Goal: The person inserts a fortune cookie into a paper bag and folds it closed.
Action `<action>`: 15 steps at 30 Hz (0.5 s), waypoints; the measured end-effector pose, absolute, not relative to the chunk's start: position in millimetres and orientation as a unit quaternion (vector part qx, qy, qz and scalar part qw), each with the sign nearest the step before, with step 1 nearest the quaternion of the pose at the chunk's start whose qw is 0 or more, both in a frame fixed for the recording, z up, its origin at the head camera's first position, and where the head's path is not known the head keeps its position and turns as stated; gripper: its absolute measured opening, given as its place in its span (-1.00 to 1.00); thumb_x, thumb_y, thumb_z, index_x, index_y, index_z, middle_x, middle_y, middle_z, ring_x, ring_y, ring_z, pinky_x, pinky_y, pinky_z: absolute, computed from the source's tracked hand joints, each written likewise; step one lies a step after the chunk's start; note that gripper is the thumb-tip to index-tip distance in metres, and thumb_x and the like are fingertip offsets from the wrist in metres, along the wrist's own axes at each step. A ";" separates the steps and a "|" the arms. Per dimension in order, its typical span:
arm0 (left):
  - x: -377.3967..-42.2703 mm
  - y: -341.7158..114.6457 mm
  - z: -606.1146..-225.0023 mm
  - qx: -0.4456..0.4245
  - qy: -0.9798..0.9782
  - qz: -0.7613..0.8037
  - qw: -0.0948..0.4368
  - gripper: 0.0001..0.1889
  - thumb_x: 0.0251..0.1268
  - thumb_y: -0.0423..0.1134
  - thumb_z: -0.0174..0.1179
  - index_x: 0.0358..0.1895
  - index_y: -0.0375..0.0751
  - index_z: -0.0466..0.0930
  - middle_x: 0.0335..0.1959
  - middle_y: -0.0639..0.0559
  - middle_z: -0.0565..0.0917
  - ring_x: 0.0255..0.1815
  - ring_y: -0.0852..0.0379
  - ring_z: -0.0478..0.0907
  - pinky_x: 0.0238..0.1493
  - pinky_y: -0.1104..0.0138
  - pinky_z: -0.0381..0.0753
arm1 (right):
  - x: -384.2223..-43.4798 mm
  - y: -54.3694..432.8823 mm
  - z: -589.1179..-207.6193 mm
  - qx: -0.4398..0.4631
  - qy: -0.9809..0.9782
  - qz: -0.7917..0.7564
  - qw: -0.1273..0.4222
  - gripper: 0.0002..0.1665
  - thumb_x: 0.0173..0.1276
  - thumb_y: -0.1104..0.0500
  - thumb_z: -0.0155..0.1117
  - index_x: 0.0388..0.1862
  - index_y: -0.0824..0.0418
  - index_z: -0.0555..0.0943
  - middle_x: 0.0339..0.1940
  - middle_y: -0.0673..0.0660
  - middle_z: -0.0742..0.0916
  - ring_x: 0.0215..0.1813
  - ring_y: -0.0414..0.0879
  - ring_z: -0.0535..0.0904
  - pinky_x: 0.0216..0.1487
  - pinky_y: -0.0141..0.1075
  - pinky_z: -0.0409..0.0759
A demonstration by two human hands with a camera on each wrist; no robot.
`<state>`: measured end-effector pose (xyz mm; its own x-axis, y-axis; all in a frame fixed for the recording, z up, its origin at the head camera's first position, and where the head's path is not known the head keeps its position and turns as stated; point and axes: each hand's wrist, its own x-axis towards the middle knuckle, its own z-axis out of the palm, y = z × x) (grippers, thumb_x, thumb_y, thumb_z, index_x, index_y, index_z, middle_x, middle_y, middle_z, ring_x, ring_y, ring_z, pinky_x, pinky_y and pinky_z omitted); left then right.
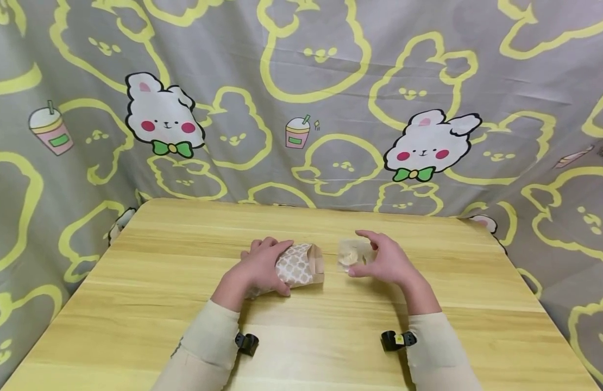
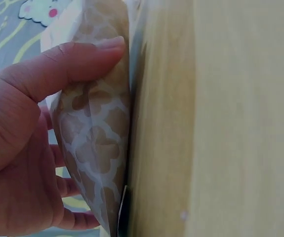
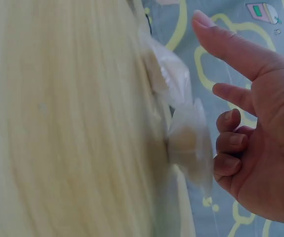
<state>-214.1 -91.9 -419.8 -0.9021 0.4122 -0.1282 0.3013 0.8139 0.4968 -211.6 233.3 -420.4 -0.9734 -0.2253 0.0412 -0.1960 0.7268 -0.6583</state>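
A brown paper bag (image 1: 295, 265) with a white lattice pattern lies on its side on the table, its mouth facing right. My left hand (image 1: 262, 266) grips it from the left, with the thumb along the near side and the fingers over the far side; the left wrist view shows the thumb pressed on the bag (image 2: 100, 138). To the right of the mouth lies a small clear plastic packet (image 1: 349, 257) with something pale and roundish inside. My right hand (image 1: 387, 260) is spread around that packet's right side, thumb and index finger apart. In the right wrist view a gap shows between the hand (image 3: 260, 143) and the packet (image 3: 188, 143).
The wooden table (image 1: 311, 347) runs out to both sides and toward me. A grey curtain (image 1: 233, 65) with rabbit drawings hangs along its back edge and sides. A black wrist mount (image 1: 246, 344) sits on the left sleeve, another mount (image 1: 398, 340) on the right.
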 end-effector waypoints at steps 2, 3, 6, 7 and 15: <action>-214.0 -92.7 -418.9 0.188 0.945 0.242 0.115 0.20 -0.39 -0.01 0.69 0.54 0.13 0.25 0.32 -0.06 0.36 0.30 -0.19 0.17 0.13 -0.18 0.20 | -213.4 235.7 -423.2 -0.117 0.932 -0.341 0.025 0.23 -0.18 -0.13 0.75 0.49 0.13 0.38 0.36 0.30 0.48 0.27 0.29 0.42 0.20 0.16 0.40; -214.2 -93.2 -418.1 0.187 0.945 0.243 0.115 0.20 -0.39 -0.02 0.69 0.54 0.13 0.25 0.32 -0.06 0.35 0.30 -0.19 0.17 0.14 -0.18 0.20 | -214.3 236.7 -424.6 -0.118 0.934 -0.336 0.024 0.24 -0.18 -0.13 0.75 0.49 0.15 0.38 0.35 0.30 0.48 0.26 0.28 0.42 0.20 0.16 0.40; -215.4 -94.9 -416.5 0.184 0.946 0.243 0.113 0.20 -0.40 -0.04 0.69 0.54 0.12 0.26 0.32 -0.06 0.36 0.31 -0.20 0.16 0.14 -0.18 0.20 | -216.8 238.8 -427.4 -0.120 0.938 -0.326 0.019 0.24 -0.19 -0.14 0.75 0.48 0.18 0.38 0.32 0.32 0.50 0.23 0.26 0.44 0.19 0.15 0.40; -215.9 -95.3 -416.3 0.184 0.946 0.241 0.112 0.20 -0.40 -0.04 0.69 0.54 0.12 0.26 0.32 -0.06 0.36 0.31 -0.20 0.16 0.14 -0.18 0.20 | -217.4 239.4 -428.1 -0.118 0.938 -0.324 0.019 0.25 -0.20 -0.14 0.75 0.48 0.18 0.38 0.30 0.32 0.50 0.22 0.25 0.44 0.19 0.15 0.40; -216.3 -96.2 -419.5 0.191 0.946 0.235 0.120 0.20 -0.39 -0.02 0.69 0.54 0.12 0.26 0.33 -0.08 0.35 0.30 -0.20 0.18 0.14 -0.18 0.19 | -218.5 242.5 -433.3 -0.109 0.948 -0.296 0.030 0.32 -0.25 -0.21 0.75 0.50 0.16 0.36 0.26 0.35 0.51 0.24 0.24 0.43 0.22 0.16 0.37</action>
